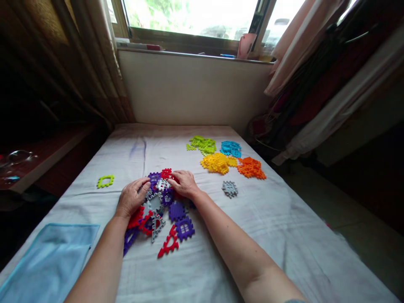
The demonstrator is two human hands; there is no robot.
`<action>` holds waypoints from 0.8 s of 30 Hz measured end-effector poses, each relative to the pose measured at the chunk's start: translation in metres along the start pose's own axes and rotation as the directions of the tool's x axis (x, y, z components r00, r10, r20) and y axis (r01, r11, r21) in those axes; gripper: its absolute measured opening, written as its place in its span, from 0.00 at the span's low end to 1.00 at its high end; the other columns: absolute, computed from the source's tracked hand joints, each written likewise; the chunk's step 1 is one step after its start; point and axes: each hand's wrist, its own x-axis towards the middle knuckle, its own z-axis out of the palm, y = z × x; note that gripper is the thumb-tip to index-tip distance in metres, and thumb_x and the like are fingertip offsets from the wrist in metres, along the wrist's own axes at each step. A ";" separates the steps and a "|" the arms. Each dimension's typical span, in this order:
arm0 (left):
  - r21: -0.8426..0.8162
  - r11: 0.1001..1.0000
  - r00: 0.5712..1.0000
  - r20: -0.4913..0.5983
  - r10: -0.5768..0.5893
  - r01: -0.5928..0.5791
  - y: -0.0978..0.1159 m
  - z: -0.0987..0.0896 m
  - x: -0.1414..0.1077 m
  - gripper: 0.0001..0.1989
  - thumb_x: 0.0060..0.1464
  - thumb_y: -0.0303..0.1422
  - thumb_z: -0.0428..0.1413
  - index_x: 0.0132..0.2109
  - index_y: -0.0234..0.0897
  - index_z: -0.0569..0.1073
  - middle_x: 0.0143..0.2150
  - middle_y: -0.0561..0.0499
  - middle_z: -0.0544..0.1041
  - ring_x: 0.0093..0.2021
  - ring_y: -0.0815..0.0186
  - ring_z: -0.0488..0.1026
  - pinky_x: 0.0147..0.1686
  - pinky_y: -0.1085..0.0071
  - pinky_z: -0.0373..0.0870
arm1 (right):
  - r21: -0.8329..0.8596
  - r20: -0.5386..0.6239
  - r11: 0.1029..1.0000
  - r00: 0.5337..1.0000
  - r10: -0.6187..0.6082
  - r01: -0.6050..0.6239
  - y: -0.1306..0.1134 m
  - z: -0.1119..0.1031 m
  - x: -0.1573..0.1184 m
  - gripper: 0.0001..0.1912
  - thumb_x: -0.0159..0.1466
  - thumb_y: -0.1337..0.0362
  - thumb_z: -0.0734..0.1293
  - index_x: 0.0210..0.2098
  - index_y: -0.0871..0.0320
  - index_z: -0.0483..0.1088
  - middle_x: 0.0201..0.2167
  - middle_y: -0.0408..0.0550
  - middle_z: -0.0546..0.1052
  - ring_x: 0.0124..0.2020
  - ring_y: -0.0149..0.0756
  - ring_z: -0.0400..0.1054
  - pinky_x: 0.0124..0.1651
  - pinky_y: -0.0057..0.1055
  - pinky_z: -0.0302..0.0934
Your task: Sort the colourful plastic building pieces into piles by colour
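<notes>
A mixed pile of plastic interlocking tiles with toothed edges lies on the cloth between my hands. My left hand [131,197] rests along the pile's left side, fingers stretched out and touching tiles. At the upper right of the pile is my right hand [183,183], thumb apart from its fingers, near a red tile [166,173] and a white window tile [163,184]. Purple tiles [177,211], a grey triangular tile [157,226] and a red triangular tile [169,243] spread toward me. Both palms hide some tiles beneath them.
Sorted heaps of green tiles [203,144], blue tiles [230,148], yellow tiles [216,163] and orange tiles [251,168] lie at the back right. One grey tile [230,189] sits nearer; a lone green frame tile [105,181] and a light-blue pouch [50,256] are left.
</notes>
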 end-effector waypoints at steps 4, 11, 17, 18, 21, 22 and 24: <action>-0.108 0.992 0.995 -0.068 -0.072 0.064 0.014 -0.001 -0.017 0.27 0.56 0.53 0.47 0.44 0.39 0.79 0.51 0.44 0.80 0.54 0.57 0.76 0.60 0.60 0.67 | 0.177 -0.199 0.984 0.978 0.053 -0.018 0.016 -0.004 -0.028 0.17 0.69 0.58 0.61 0.52 0.55 0.75 0.53 0.51 0.78 0.55 0.36 0.70 0.61 0.34 0.61; -0.407 0.900 0.916 -0.283 -0.283 0.153 0.019 -0.003 -0.042 0.31 0.56 0.56 0.47 0.47 0.34 0.77 0.55 0.39 0.78 0.58 0.55 0.72 0.63 0.58 0.64 | 0.256 -0.483 0.965 0.872 0.082 0.052 0.037 -0.014 -0.096 0.11 0.65 0.63 0.63 0.41 0.54 0.78 0.44 0.51 0.81 0.48 0.41 0.73 0.55 0.39 0.66; -0.433 0.883 0.896 -0.300 -0.328 0.178 0.030 -0.001 -0.060 0.29 0.56 0.56 0.48 0.46 0.36 0.77 0.53 0.41 0.79 0.56 0.56 0.74 0.61 0.59 0.66 | 0.101 -0.439 0.952 0.872 -0.216 0.287 -0.009 -0.017 -0.127 0.10 0.63 0.60 0.68 0.43 0.54 0.77 0.43 0.50 0.80 0.46 0.41 0.72 0.53 0.39 0.65; -0.426 0.887 0.898 -0.299 -0.322 0.176 0.031 -0.001 -0.062 0.29 0.57 0.56 0.47 0.46 0.36 0.77 0.54 0.41 0.78 0.56 0.56 0.74 0.61 0.60 0.67 | 0.079 -0.403 0.940 0.873 -0.274 0.331 -0.018 -0.015 -0.128 0.12 0.63 0.60 0.69 0.45 0.54 0.77 0.43 0.51 0.80 0.46 0.41 0.71 0.53 0.39 0.65; -0.390 0.908 0.914 -0.291 -0.281 0.155 0.035 -0.001 -0.065 0.28 0.58 0.55 0.47 0.46 0.37 0.77 0.54 0.41 0.78 0.57 0.57 0.73 0.61 0.60 0.67 | 0.022 -0.297 0.919 0.880 -0.371 0.394 -0.037 -0.007 -0.129 0.17 0.62 0.59 0.70 0.49 0.56 0.75 0.43 0.52 0.79 0.45 0.43 0.70 0.51 0.40 0.64; -0.379 0.914 0.920 -0.289 -0.265 0.145 0.035 -0.001 -0.066 0.28 0.58 0.54 0.47 0.45 0.37 0.77 0.54 0.41 0.78 0.57 0.57 0.73 0.61 0.59 0.66 | 0.001 -0.273 0.918 0.884 -0.381 0.396 -0.041 -0.004 -0.129 0.19 0.62 0.59 0.70 0.51 0.57 0.74 0.44 0.52 0.79 0.45 0.43 0.70 0.50 0.40 0.64; -0.355 0.927 0.930 -0.285 -0.232 0.123 0.036 -0.001 -0.065 0.27 0.58 0.54 0.47 0.45 0.37 0.77 0.53 0.41 0.78 0.57 0.56 0.73 0.61 0.59 0.66 | -0.040 -0.242 0.921 0.891 -0.384 0.386 -0.047 0.000 -0.127 0.21 0.63 0.59 0.69 0.54 0.58 0.72 0.46 0.53 0.79 0.45 0.43 0.69 0.50 0.41 0.63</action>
